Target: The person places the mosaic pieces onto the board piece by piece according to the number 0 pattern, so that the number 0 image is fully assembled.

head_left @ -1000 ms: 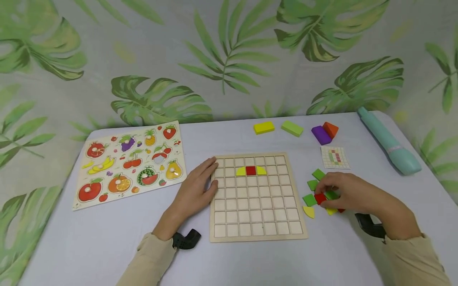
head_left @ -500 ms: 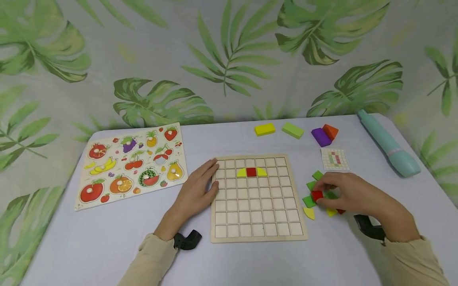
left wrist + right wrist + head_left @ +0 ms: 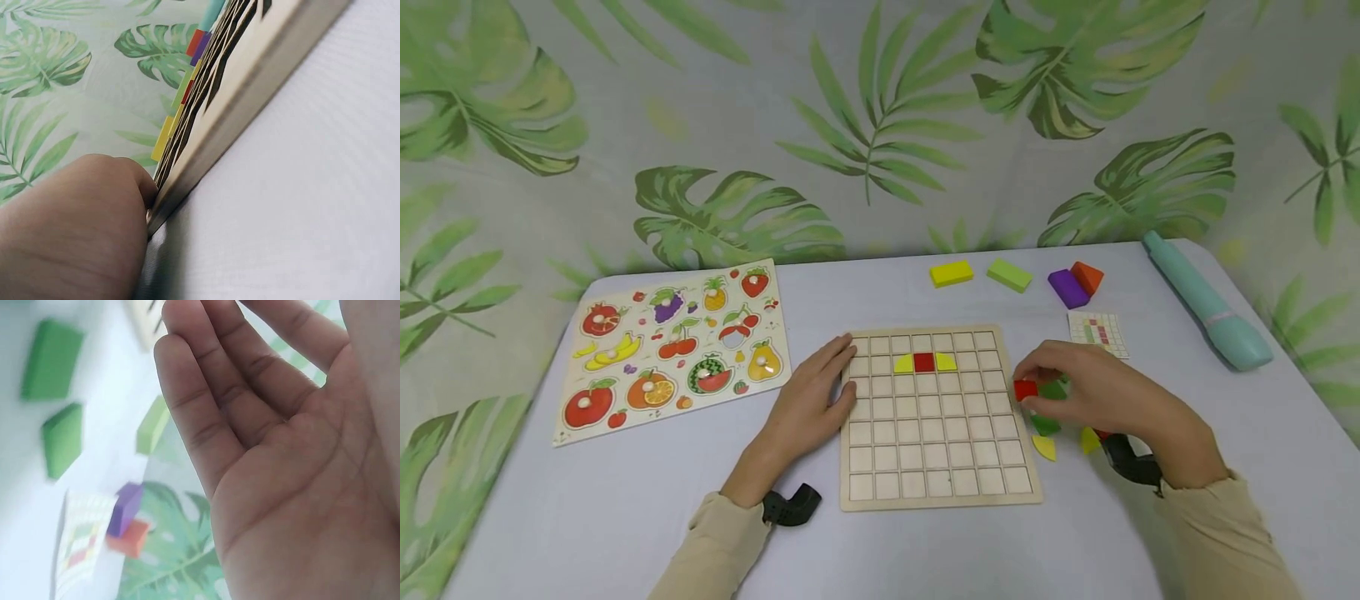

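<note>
A wooden grid board lies on the white table, a red square tile between two yellow quarter-round tiles in its second row. My left hand rests along the board's left edge, fingers fairly straight, fingertips touching the frame. Just off the board's right edge, my right hand pinches another red square tile between thumb and fingers. Green tiles lie partly hidden beneath that hand. A yellow quarter-round tile sits near the board. In the right wrist view the pinched tile is hidden.
A small pattern card lies behind the right hand. Yellow, light green, purple and orange blocks stand at the back. A fruit puzzle board lies left, a teal object far right.
My right hand has picked the red square tile out of the tile pile and carried it left, to the board's right edge. The left hand has stayed at the board's left edge.
</note>
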The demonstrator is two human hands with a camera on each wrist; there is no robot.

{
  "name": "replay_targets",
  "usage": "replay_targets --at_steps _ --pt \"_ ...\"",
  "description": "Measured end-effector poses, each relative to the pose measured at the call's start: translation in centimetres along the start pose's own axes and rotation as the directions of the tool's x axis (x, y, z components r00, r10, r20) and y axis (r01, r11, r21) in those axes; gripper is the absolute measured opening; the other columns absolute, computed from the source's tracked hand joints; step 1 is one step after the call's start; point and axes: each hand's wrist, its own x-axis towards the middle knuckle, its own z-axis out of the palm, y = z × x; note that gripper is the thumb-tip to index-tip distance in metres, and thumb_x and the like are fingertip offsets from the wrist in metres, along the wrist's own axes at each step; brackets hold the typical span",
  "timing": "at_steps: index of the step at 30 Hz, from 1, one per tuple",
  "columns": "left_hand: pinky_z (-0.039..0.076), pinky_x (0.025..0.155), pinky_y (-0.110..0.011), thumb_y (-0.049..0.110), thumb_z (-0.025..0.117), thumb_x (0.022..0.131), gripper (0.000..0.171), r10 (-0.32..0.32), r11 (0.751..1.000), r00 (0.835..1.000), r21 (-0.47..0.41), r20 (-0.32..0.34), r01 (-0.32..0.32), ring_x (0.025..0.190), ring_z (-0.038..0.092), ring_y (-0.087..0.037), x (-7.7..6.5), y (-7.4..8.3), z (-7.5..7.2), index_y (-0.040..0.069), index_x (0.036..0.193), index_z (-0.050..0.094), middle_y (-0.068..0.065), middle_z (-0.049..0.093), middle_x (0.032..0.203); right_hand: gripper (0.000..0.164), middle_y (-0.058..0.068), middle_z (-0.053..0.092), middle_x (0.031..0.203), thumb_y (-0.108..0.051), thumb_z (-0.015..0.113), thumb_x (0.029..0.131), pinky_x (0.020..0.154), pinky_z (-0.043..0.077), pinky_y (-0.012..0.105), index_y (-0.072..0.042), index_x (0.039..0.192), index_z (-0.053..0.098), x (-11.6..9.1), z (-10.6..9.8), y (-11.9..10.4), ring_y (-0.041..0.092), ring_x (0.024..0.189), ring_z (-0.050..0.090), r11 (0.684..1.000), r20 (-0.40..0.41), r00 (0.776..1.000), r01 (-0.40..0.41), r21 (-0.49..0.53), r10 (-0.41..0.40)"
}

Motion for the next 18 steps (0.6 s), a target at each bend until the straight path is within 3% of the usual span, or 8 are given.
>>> replay_targets --at_steps 9,18 --pt "0.034 0.123 -0.046 0.022 0.056 0.102 0.054 -0.002 1.000 1.000 -0.001 0.009 0.002 0.152 0.037 -0.027 0.0 0.1 0.0 0.001 0.151 0.050 -0.007 0.040 0.164 0.022 -0.011 0.068 0.098 -0.018 0.083 0.086 0.085 0.059 0.041 -0.017 0.107 0.073 2.0 -0.2 -2.1 0.010 0.093 0.063 0.998 -0.007 0.999 0.041 0.047 -0.041" --pt "0.034 0.123 -0.047 0.022 0.056 0.102 0.053 0.009 1.000 1.000 0.003 0.002 -0.009 0.152 0.037 -0.027 0.0 0.0 0.0 0.001 0.151 0.051 -0.008 0.040 0.164 0.026 -0.007 0.068 0.101 -0.016 0.083 0.085 0.087 0.060 0.041 -0.015 0.110 0.073 3.2 1.3 -2.6 0.012 0.095 0.064 0.998 -0.077 0.995 0.065 0.028 -0.062"
